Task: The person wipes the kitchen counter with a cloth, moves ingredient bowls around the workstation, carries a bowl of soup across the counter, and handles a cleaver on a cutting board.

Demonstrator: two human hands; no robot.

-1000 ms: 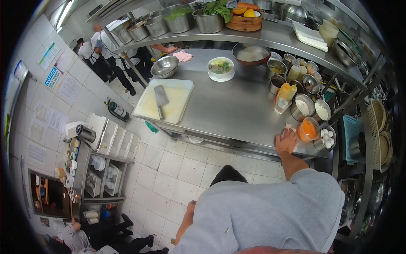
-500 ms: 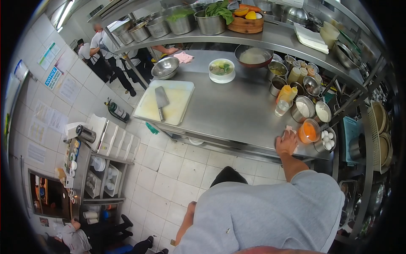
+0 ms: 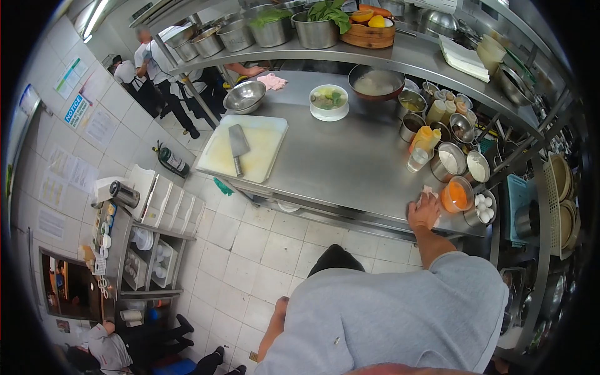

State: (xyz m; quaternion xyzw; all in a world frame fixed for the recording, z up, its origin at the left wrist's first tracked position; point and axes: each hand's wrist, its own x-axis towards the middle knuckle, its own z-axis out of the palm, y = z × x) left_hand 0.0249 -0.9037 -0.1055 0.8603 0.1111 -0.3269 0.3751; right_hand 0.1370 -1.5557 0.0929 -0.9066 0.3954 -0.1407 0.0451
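Hands apart, a person in a grey shirt (image 3: 387,300) presses the right hand (image 3: 424,209), fingers spread, on a pink cloth (image 3: 427,189) between three and four o'clock on the worktop (image 3: 337,165). Low near seven o'clock is the left arm (image 3: 274,325); how its hand stands cannot be told. Both cloth and right hand remain where they were moments earlier, suggesting a pause.

Just beyond, toward three o'clock, a clear tub (image 3: 469,190) holds something orange; beside it, a metal container (image 3: 473,220) holds white eggs. Farther on, metal pots (image 3: 441,175) contain white powder, near a glass (image 3: 415,164) of clear liquid and yellow squeeze bottles (image 3: 419,138).

Near ten o'clock, a cleaver (image 3: 237,140) lies on a cutting board (image 3: 219,156). Just past twelve, a white bowl (image 3: 328,114) carries greens in liquid; toward one, a pan (image 3: 375,97) contains cloudy liquid. Above, a shelf (image 3: 281,57) supports leafy greens in a steel pot (image 3: 315,39).
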